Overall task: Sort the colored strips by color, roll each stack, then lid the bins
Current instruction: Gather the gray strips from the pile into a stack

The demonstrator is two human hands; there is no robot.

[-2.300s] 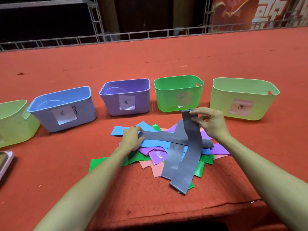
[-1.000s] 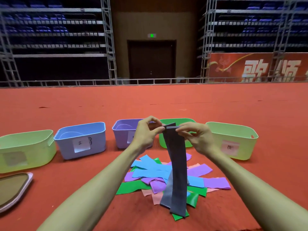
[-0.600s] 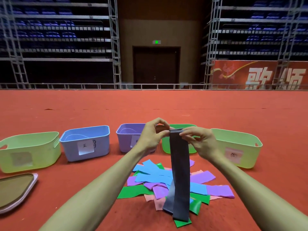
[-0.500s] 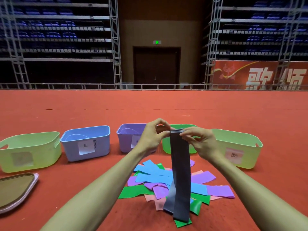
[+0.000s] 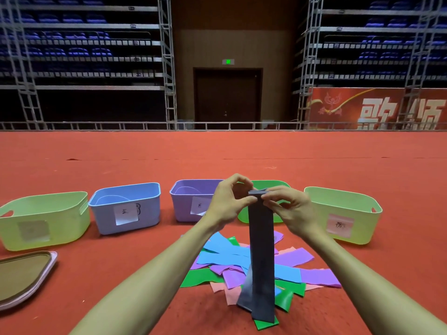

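RISK: grey strips (image 5: 261,238) hang with tails splayed unevenly on the mixed pile (image 5: 294,257) at the near middle of the red carpet (image 5: 362,165); they may roll crooked or drag loose pieces | GRIP: left hand (image 5: 228,201) and right hand (image 5: 290,209) pinch the stack's top edge, fingers narrow | AROUND: lid (image 5: 24,276) at the left edge; five open bins (image 5: 150,209) in a row behind, green bin (image 5: 268,183) partly hidden by the hands; the raised stack stands between the person and it.

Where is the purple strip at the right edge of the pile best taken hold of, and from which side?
Pinch the purple strip at its right end, coming from the right and above. It lies flat, and that end sticks out of the pile onto the carpet with nothing on it; its left end meets a blue strip.
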